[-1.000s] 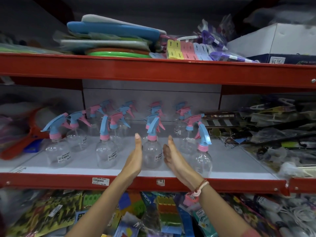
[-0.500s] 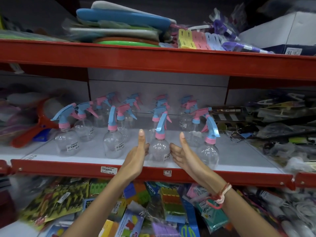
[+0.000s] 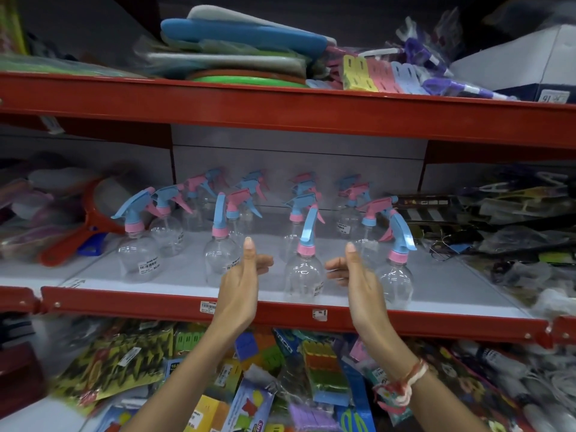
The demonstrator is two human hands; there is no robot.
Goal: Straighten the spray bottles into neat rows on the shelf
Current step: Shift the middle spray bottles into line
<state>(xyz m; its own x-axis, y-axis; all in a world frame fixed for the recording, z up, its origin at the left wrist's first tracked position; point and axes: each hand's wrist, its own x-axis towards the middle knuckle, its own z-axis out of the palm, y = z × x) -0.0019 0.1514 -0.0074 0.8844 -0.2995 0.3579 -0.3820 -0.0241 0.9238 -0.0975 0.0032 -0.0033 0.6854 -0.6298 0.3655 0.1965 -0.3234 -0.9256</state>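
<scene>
Several clear spray bottles with pink and blue trigger heads stand in rough rows on the white middle shelf (image 3: 174,277), behind its red front rail. One front-row spray bottle (image 3: 304,275) stands upright between my two hands. My left hand (image 3: 241,275) is a little to its left, fingers apart, thumb up, not touching it. My right hand (image 3: 358,275) is just to its right, also spread, holding nothing. Another front bottle (image 3: 218,260) stands partly behind my left hand, and a third front bottle (image 3: 394,282) to the right of my right hand.
A red-handled strainer (image 3: 90,219) lies at the shelf's left end. Packaged goods (image 3: 514,219) crowd its right end. The red upper shelf beam (image 3: 280,110) carries stacked flat plastic items overhead. Bagged items (image 3: 280,385) fill the level below.
Both hands have drawn apart and away from the middle front bottle, which they flanked closely before. The view has tilted, so the shelf appears higher in frame.
</scene>
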